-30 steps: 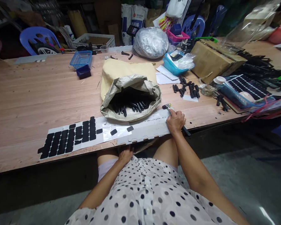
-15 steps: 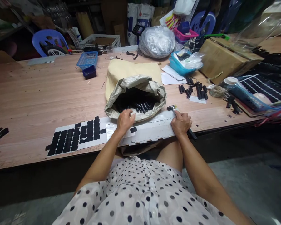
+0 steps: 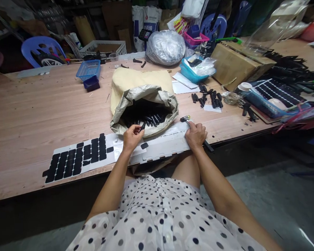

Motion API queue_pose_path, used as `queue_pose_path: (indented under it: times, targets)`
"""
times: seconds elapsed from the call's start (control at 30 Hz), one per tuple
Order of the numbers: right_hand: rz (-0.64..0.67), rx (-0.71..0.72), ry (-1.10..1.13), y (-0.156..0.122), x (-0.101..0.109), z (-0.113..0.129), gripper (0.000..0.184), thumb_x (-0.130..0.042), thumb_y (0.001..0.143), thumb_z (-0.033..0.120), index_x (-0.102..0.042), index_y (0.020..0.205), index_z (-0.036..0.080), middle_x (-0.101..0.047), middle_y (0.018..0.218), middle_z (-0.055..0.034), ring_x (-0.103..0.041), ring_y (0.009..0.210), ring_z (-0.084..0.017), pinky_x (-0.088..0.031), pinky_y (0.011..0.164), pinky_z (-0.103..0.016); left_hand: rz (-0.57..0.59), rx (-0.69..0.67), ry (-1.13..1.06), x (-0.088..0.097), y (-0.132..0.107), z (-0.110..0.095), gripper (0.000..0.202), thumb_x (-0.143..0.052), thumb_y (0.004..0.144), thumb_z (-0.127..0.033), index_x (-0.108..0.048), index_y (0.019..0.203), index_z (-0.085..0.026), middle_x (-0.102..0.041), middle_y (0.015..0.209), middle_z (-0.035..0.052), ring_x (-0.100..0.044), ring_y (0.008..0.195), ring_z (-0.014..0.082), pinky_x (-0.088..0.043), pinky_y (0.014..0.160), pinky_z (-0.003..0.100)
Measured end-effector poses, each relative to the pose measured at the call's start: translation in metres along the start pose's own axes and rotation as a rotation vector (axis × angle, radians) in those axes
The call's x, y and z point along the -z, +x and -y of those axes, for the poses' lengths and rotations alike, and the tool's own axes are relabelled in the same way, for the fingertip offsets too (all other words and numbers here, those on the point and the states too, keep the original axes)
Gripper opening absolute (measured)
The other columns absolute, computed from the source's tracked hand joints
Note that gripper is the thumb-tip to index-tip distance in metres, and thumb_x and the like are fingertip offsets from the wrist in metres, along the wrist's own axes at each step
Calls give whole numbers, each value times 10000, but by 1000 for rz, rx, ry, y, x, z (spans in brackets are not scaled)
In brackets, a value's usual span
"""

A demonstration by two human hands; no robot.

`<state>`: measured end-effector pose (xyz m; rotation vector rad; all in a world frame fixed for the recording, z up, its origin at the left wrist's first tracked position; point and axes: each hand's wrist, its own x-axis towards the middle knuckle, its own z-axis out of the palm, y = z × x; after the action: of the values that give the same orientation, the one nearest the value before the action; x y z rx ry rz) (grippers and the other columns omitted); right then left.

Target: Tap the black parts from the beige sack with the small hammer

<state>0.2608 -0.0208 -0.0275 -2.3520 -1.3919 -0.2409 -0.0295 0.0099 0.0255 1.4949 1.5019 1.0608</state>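
My left hand (image 3: 132, 138) pinches a small black plastic part (image 3: 142, 126) at the front lip of an open woven sack (image 3: 142, 78). Inside the sack lie many similar black parts (image 3: 154, 119), shiny and elongated. Closed around the shaft of a small hammer (image 3: 185, 119), my right hand (image 3: 196, 135) rests at the right end of a white cardboard strip (image 3: 164, 143). The hammer's head points away from me, and its black handle sticks out behind the hand. A single black sticker (image 3: 144, 145) lies on the cardboard beside my left hand.
Left of the sack, a white sheet (image 3: 110, 164) carries rows of black stickers. A blue basket (image 3: 88, 69) and a dark blue tray (image 3: 91, 83) sit behind it. Loose black parts (image 3: 214, 99), a teal basket (image 3: 192, 75) and a cardboard box (image 3: 232, 66) occupy the right side.
A black part now shows between my left fingers at the sack's mouth, where none was visible before. My right hand keeps hold of the hammer. The whole view has shifted slightly.
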Motion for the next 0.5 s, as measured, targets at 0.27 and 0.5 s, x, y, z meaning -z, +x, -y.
queue_pose_path:
  times: [0.27,0.5]
  targets:
    - [38,-9,-30,1,3,3,386,-528,895,174,-703,1231,250,-551,1043,-115,-443,952,-257,-278,725,-328,356,234,-445,-24,-38,-2,442,-800,588,-304,-748,998,-147,-710,858,40,-640,788,156,-530,674,260]
    - [8,-10,2,1,1,3,383,-525,881,168,-715,1204,250,-550,1021,-115,-436,943,-256,-275,725,-336,399,117,-160,-38,-39,12,379,-733,685,-221,-753,1057,-156,-702,803,14,-612,729,142,-523,724,276]
